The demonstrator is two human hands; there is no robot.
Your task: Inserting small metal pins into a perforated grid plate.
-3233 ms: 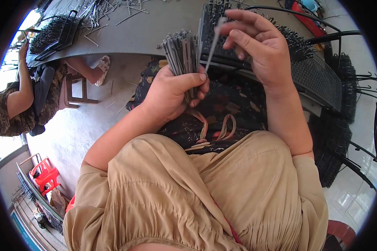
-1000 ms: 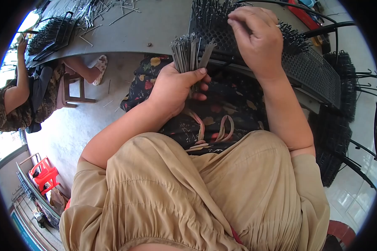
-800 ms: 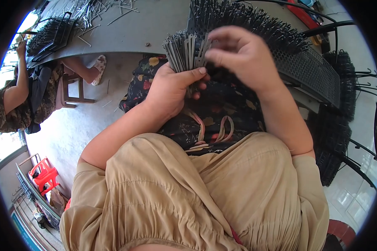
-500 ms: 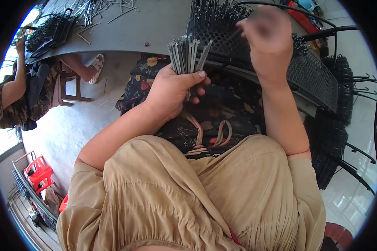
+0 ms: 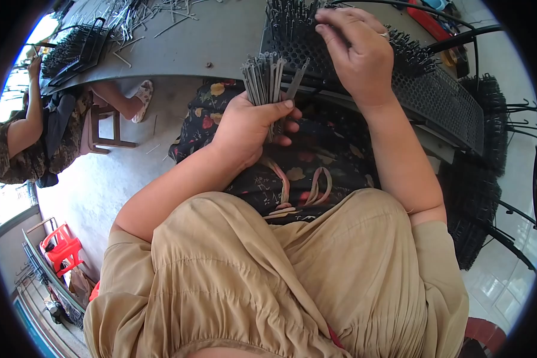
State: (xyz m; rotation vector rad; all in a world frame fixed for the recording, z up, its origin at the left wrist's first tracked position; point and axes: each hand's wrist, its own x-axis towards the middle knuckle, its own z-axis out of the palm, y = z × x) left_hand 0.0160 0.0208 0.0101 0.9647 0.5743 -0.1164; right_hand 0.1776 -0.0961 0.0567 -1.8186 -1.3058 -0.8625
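Note:
My left hand (image 5: pixel 244 125) is closed round a bundle of thin grey metal rods (image 5: pixel 261 77) with small looped ends pointing up. One or two rods lean apart from the rest, near the thumb. Farther off and to the right, my right hand (image 5: pixel 361 56) is over a black perforated rack (image 5: pixel 441 101). Its thumb and forefinger come close together beside dark upright rods (image 5: pixel 289 24) that stand densely in the rack. Whatever lies between those fingertips is too small to make out.
Loose rods (image 5: pixel 125 18) lie scattered on the grey table (image 5: pixel 221 45). At the far left a co-worker's arm (image 5: pixel 27 134) is beside another filled rack (image 5: pixel 74 51). Dark racks with hooks (image 5: pixel 474 197) stand at my right. A red chair (image 5: pixel 62 247) is at lower left.
My right hand, blurred before, has shifted left and its fingers now point toward the upright rods. The left hand keeps its bundle, nearly in place.

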